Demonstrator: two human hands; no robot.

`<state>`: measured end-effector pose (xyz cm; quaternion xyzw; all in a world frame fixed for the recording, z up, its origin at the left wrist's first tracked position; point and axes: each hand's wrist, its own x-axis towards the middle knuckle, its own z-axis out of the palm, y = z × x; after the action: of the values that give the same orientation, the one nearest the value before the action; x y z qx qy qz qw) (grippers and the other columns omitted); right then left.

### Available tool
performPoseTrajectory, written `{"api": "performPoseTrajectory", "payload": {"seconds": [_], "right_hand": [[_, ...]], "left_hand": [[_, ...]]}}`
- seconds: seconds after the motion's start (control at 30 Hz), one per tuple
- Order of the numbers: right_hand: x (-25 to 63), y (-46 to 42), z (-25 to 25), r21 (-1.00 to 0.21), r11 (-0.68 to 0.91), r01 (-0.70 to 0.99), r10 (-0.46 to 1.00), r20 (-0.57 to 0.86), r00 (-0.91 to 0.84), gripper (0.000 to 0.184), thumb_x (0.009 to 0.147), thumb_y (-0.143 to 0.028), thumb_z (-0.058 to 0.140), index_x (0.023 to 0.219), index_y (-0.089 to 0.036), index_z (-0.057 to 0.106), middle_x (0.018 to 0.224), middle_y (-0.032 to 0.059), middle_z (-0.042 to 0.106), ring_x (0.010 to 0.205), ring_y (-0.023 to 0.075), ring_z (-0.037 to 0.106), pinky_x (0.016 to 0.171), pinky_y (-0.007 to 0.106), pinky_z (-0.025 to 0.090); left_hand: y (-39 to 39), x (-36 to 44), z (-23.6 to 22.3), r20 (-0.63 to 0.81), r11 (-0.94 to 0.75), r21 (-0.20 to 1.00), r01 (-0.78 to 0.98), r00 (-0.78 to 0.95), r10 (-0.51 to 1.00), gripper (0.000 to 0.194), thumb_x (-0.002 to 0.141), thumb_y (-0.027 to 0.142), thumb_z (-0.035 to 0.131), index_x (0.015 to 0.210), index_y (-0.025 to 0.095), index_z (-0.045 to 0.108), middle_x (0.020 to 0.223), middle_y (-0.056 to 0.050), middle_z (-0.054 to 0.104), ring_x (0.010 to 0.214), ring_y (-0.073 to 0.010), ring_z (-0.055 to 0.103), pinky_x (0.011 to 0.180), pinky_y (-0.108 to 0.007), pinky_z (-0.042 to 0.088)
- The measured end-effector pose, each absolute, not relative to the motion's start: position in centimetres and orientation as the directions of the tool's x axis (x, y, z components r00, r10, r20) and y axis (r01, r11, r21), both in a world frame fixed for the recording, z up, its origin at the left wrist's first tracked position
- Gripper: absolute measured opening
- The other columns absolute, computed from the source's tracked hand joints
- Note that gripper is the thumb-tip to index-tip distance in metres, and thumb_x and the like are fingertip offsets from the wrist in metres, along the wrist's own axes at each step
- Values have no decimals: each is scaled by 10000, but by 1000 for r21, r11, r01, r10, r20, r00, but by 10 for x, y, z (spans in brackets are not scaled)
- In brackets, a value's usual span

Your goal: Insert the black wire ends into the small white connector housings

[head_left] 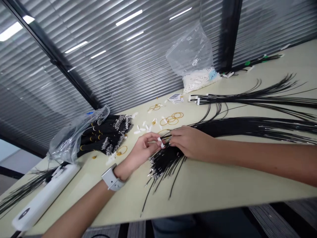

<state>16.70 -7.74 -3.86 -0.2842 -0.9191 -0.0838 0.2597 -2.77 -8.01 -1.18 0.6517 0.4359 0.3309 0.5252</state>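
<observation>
Holding: left hand (145, 150), fingertips pinching a white connector (160, 142); right hand (190, 142), unclenched, resting on a black cable bundle (164, 161) on the desk (119, 205). Cables likely light, limp and slippery; best gathered mid-bundle, connector taken by its body. Farther: rubber bands (172, 119), plastic bag (193, 53).
</observation>
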Motion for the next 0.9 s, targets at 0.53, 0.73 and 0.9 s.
{"api": "performPoseTrajectory", "payload": {"seconds": [0.53, 0.73, 0.9], "right_hand": [[170, -73, -27, -140, 878, 458, 398, 745, -535, 234, 883, -186, 416, 843, -143, 643, 757, 55, 511, 705, 118, 454, 650, 251, 372], [170, -79, -16, 3, 924, 381, 292, 636, -714, 295, 902, -278, 393, 1124, -195, 569, 1035, 111, 508, 921, 179, 466, 787, 337, 404], [196, -55, -10, -262, 741, 618, 594, 685, -422, 392, 909, -365, 337, 1169, -136, 521, 1067, 134, 493, 1037, 228, 444, 923, 413, 348]], "left_hand": [[-73, -30, -14, 52, -120, 976, 183, 336, 940, 223, 756, 241, 627, 898, 104, 523, 757, -19, 575, 688, -83, 559, 698, -227, 446], [-76, -38, -13, 344, -470, 753, 460, 333, 878, 329, 843, 373, 499, 1082, 148, 517, 1052, -95, 565, 942, -173, 542, 731, -282, 463], [-90, -47, 12, 604, -671, 437, 599, 357, 713, 325, 929, 344, 318, 1088, 158, 531, 1099, -86, 532, 1043, -178, 493, 913, -329, 390]]}}
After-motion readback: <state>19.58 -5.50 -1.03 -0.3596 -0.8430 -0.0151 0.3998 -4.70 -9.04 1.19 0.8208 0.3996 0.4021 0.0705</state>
